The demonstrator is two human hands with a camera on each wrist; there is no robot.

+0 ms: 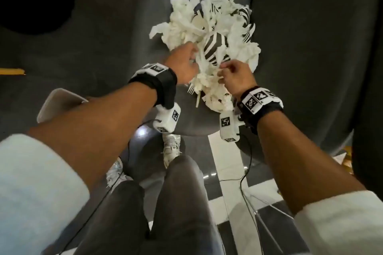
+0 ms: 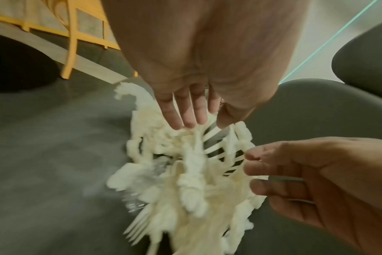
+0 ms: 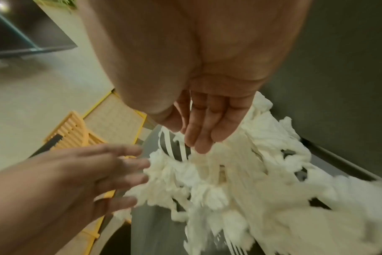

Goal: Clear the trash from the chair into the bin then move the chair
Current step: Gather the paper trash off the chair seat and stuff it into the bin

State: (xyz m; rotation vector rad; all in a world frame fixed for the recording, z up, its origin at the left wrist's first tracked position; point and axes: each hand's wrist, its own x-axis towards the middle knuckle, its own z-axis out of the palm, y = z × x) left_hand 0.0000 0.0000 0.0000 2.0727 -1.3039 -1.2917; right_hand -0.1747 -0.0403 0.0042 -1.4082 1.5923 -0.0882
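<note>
In the head view, a heap of trash (image 1: 209, 47), crumpled white tissue mixed with black-and-white striped paper cups and pale plastic forks, is lying on the dark seat of the chair (image 1: 128, 33). The left hand (image 1: 183, 64) is reaching into the near left edge of the heap with its fingers buried in tissue, and the right hand (image 1: 235, 76) is working at the near right edge, its fingertips drawn together on a scrap. No bin can be made out for certain in this view.

In the left wrist view, the left hand (image 2: 192, 96) is hanging over the heap (image 2: 185, 172) with straight, slightly spread fingers just touching the tissue, gripping nothing. The right hand (image 2: 316, 181) is pinching thin white strips at the heap's right side.

In the right wrist view, the right hand (image 3: 207, 124) is showing loosely extended fingers dipping into the tissue (image 3: 240, 181), so the pinch itself is not showing here; the left hand (image 3: 98, 172) is lying flat against the heap's left side.

The gathering step seems to be under way, with nothing lifted yet. The next move probably calls for both hands scooping inward under the loose pile, trapping forks and cups inside the tissue so nothing slips off the seat.
</note>
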